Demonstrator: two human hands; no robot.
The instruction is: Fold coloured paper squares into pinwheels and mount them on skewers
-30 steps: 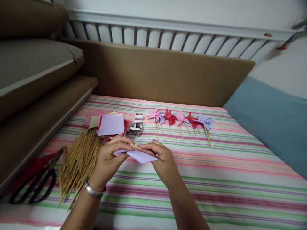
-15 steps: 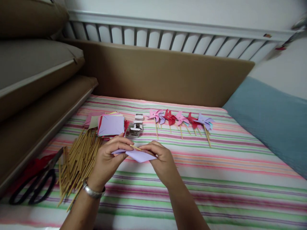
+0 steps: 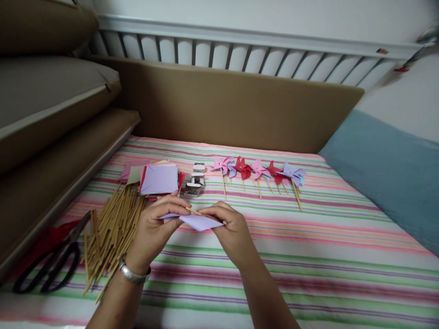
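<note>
Both hands meet above the striped bed sheet (image 3: 308, 256), near the middle of the view. The left hand (image 3: 154, 233) and the right hand (image 3: 231, 230) are closed on a folded lilac paper (image 3: 199, 222), pinching it from either side, and a thin wooden stick (image 3: 194, 211) lies across its top between the fingertips. The left wrist carries a silver bracelet (image 3: 133, 274).

Just left of the hands a loose pile of bamboo sticks (image 3: 113, 228) is spread over the sheet, touching the left forearm's side. Further left, at the near edge, lie black scissors (image 3: 51, 262) on red paper scraps. Beyond the hands sits a stack of coloured paper squares (image 3: 156, 178), lilac on top, and right beside it a few small metal boxes (image 3: 195, 180). To the far right of those, a row of finished pinwheels (image 3: 257, 171) on sticks lies side by side. Brown cushions (image 3: 51, 105) line the left and far sides; a blue pillow (image 3: 387, 173) lies to the right.
</note>
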